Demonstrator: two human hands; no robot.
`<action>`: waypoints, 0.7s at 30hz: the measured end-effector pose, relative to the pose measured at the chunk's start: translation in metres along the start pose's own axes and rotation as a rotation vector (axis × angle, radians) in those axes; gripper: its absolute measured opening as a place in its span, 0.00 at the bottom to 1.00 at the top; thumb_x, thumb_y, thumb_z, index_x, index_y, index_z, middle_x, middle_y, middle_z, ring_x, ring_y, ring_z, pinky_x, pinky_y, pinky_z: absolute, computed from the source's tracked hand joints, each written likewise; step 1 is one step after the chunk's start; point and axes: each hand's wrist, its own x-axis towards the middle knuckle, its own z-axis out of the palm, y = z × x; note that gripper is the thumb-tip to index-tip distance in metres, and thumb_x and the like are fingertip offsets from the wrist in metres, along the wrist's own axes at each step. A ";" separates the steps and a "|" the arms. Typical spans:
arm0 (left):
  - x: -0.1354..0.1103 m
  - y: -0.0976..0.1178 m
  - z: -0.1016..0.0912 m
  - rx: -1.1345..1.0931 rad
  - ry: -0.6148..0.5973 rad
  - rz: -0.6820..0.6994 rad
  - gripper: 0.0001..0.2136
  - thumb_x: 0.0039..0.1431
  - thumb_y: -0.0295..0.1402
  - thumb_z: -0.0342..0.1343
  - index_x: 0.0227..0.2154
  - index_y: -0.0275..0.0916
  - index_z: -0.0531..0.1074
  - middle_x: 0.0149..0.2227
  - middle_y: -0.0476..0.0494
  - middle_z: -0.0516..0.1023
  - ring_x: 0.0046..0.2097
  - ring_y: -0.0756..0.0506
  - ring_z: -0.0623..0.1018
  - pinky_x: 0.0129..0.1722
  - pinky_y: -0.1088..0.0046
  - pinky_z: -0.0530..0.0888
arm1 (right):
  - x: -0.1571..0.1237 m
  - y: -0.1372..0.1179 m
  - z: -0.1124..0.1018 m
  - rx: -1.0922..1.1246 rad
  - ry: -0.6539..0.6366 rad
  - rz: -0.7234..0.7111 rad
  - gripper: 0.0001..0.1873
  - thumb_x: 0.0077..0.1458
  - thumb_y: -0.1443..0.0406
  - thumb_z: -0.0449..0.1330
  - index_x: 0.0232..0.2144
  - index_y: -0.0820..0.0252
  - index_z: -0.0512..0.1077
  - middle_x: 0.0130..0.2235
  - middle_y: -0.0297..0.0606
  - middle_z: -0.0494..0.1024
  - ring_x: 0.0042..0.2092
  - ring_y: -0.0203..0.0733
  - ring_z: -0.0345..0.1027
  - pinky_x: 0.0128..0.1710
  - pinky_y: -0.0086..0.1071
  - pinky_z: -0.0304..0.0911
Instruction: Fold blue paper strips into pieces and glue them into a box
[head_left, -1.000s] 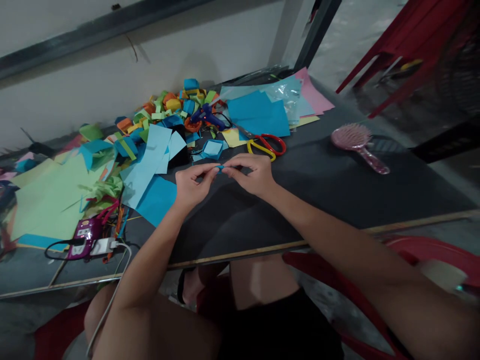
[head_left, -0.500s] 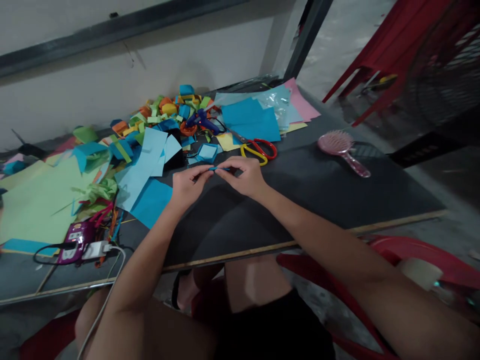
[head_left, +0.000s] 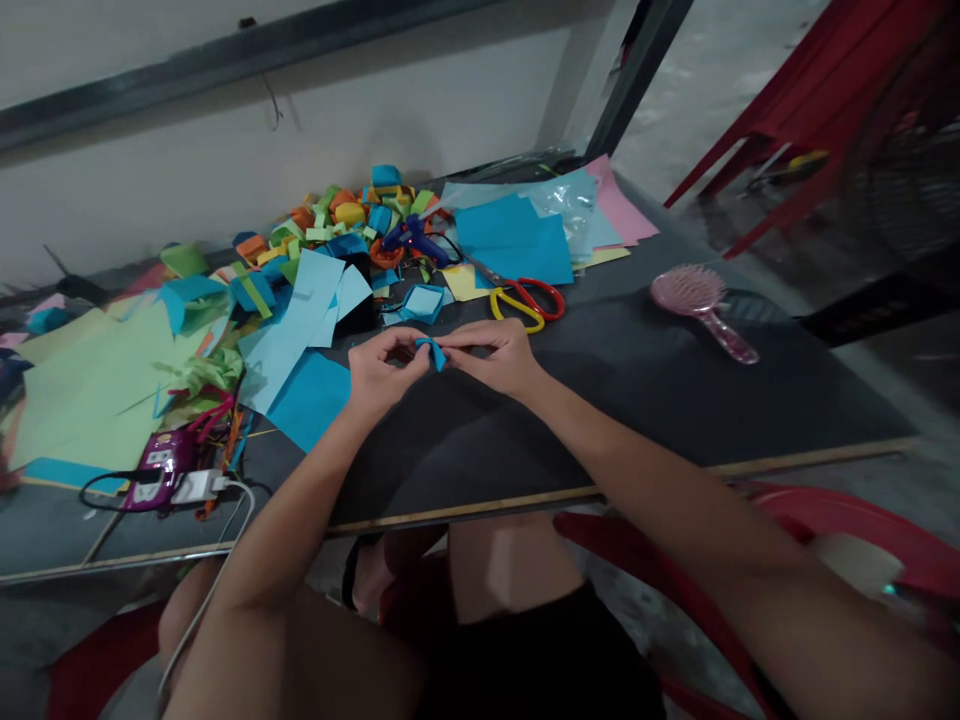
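Note:
A small folded piece of blue paper (head_left: 436, 356) is held between my two hands above the dark table. My left hand (head_left: 384, 368) pinches it from the left, fingers closed. From the other side, the fingertips of my right hand (head_left: 496, 356) grip its edge. Just beyond my hands lie a blue folded paper piece (head_left: 421, 303) and scissors (head_left: 529, 303) with red and yellow handles. Blue sheets (head_left: 311, 395) and pale blue paper strips (head_left: 300, 315) lie left of my left hand.
A pile of colourful folded paper pieces (head_left: 330, 225) and a blue glue gun (head_left: 415, 238) lie at the back. A pink hairbrush (head_left: 694, 295) lies right. A purple power strip (head_left: 161, 465) with cables sits left. A red chair (head_left: 810, 110) stands beyond the table.
The blue paper between my fingers has turned from a thin, edge-on line to a folded shape with a flap pointing down. The camera view has shifted slightly.

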 end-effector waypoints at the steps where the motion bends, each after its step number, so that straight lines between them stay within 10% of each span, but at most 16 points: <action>1: 0.000 0.001 0.000 -0.004 -0.008 0.001 0.08 0.54 0.35 0.61 0.32 0.36 0.78 0.25 0.49 0.78 0.26 0.53 0.76 0.27 0.80 0.74 | 0.000 0.000 0.001 -0.002 0.010 0.002 0.08 0.50 0.60 0.66 0.33 0.55 0.83 0.30 0.38 0.83 0.27 0.37 0.74 0.25 0.30 0.68; 21: 0.002 -0.007 0.004 -0.184 -0.125 -0.088 0.12 0.56 0.41 0.62 0.35 0.36 0.80 0.32 0.43 0.83 0.30 0.50 0.80 0.32 0.73 0.80 | 0.005 0.011 -0.003 0.278 -0.018 0.274 0.10 0.41 0.59 0.73 0.23 0.59 0.80 0.24 0.35 0.79 0.25 0.33 0.70 0.24 0.27 0.65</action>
